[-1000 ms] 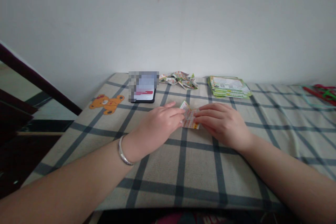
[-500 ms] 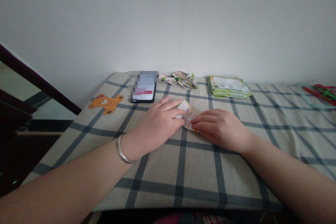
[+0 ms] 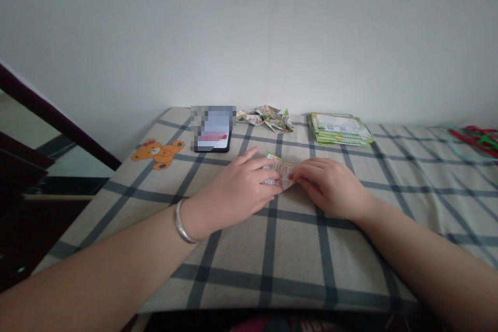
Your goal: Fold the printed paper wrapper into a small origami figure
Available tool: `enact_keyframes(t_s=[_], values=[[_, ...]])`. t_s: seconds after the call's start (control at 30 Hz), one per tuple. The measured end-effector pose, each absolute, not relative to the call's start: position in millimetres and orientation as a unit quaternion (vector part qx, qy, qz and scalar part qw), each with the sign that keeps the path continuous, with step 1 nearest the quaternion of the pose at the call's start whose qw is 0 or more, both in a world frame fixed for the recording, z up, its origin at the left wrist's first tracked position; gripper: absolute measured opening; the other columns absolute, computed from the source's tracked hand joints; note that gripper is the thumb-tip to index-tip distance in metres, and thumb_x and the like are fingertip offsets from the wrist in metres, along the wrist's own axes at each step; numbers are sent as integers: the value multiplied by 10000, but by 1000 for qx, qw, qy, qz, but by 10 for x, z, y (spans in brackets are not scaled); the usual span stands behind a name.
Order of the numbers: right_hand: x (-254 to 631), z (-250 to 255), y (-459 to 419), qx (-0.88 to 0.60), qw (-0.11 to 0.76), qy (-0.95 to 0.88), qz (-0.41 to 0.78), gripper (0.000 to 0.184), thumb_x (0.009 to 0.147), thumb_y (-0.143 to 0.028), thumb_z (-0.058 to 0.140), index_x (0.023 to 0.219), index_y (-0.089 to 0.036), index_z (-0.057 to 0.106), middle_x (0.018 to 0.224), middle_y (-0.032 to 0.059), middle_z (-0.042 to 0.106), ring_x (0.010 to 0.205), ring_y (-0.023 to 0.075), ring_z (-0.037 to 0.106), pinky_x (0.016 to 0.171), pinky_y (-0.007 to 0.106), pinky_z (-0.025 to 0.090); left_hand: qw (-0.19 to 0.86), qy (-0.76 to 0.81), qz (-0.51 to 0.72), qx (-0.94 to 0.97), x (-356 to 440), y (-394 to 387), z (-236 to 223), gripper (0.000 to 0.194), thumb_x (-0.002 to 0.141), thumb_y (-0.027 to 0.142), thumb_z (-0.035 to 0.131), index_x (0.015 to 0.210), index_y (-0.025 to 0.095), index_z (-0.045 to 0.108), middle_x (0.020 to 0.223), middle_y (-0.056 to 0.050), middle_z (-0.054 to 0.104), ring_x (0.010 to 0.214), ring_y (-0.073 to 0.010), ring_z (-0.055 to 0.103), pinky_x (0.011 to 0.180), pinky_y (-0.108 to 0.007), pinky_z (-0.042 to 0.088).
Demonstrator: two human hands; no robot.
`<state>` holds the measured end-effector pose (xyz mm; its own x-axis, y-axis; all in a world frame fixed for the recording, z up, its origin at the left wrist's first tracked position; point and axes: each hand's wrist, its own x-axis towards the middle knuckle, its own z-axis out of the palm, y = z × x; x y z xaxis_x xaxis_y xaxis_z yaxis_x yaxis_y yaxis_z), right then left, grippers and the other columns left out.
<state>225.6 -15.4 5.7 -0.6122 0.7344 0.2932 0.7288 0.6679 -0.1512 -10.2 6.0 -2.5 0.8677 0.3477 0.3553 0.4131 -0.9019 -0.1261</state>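
Note:
A small folded piece of printed paper (image 3: 280, 170) lies on the checked tablecloth (image 3: 272, 249) in the middle of the table. My left hand (image 3: 241, 187), with a silver bracelet on the wrist, pinches its left side with fingers closed. My right hand (image 3: 330, 187) pinches its right edge, fingers curled together. Both hands rest on the cloth and meet at the paper.
A phone (image 3: 212, 132) lies at the back left. Beside it sits a heap of folded paper pieces (image 3: 266, 117), and a stack of green printed sheets (image 3: 338, 128) is at the back right. Red and green strips (image 3: 478, 139) lie far right. An orange bear (image 3: 157, 153) is printed on the cloth.
Both hands have gone from lying flat on the paper to pinching it. The right hand's fingers curled in and the paper's edge has been lifted and folded smaller.

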Motion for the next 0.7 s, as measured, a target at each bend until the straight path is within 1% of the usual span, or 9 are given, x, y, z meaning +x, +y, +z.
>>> enact_keyframes(t_s=[0.13,0.27,0.37,0.43,0.5,0.7], values=[[2268,2,-125,-449,195,-871,31,119,897,-193,515,884,-174,632,819,55,674,780,191,612,709,306,462,97,-192,-166,-962,-99,53,-19,208,903,234,569,1086,264,664,1123,-1,669,1155,-218,543,1131,-540,262],[2270,-59,-81,-485,234,-840,72,70,883,-253,570,877,-197,613,811,26,671,752,175,607,681,290,462,85,-182,-180,-963,-94,35,-16,171,922,232,538,999,266,688,1086,29,687,1081,-180,587,1145,-512,247],[2276,-85,-53,-508,266,-813,103,59,859,-254,610,881,-202,593,812,10,672,721,158,612,660,277,471,72,-182,-177,-965,-90,23,-30,157,918,254,550,986,256,691,1076,28,694,1042,-172,607,1144,-510,248],[2285,-87,-42,-497,267,-820,100,35,862,-234,607,862,-199,602,799,10,672,716,158,613,655,278,478,64,-187,-175,-965,-91,21,-44,162,912,253,561,1012,248,687,1092,19,693,1041,-177,610,1137,-517,258],[2300,-79,-38,-465,257,-843,90,44,877,-214,589,867,-197,629,832,22,684,760,164,623,693,290,495,56,-190,-177,-964,-96,25,-56,178,913,229,553,1032,242,685,1107,11,694,1051,-181,609,1126,-510,279],[2361,-53,-39,-372,247,-892,63,151,902,-191,563,991,-198,685,1052,69,699,956,183,643,844,324,522,9,-196,-185,-963,-106,42,-41,190,914,190,538,1032,239,679,1108,17,697,1054,-163,611,1100,-458,326]])
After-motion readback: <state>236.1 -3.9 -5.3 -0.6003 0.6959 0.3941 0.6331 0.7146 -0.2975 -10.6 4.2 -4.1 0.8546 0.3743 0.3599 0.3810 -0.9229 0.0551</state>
